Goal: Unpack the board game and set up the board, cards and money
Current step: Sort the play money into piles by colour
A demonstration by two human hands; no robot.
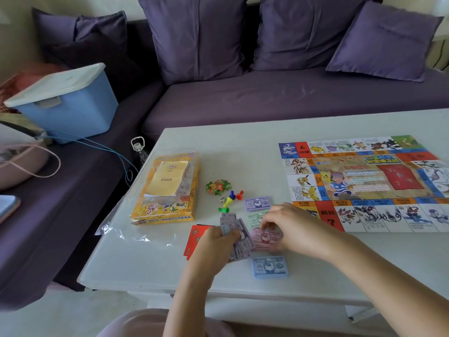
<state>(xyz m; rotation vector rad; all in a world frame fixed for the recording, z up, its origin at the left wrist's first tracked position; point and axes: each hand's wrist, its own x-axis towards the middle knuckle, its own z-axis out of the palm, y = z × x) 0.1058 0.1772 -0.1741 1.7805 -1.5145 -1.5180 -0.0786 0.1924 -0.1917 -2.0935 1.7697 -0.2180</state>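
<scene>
The game board point(369, 183) lies unfolded on the right of the white table point(243, 142). My left hand point(213, 242) grips a fanned wad of purple play money point(239, 235). My right hand point(289, 227) pinches a pink note point(263, 237) over a pink pile. Sorted piles lie around: purple 5000 notes point(258, 203), green notes point(256, 218) and blue 500 notes point(269, 266). Red cards point(195, 235) lie partly under my left hand. Coloured pawns point(232, 198), a die point(222, 200) and a heap of small green and red tokens point(218, 186) sit beside the yellow game box point(167, 190).
A clear plastic wrapper point(126, 229) lies at the table's left edge under the box. A booklet point(166, 178) rests on the box. Beyond the table is a purple sofa point(267, 98) with cushions and a blue lidded bin point(70, 103). A phone point(7, 207) lies far left.
</scene>
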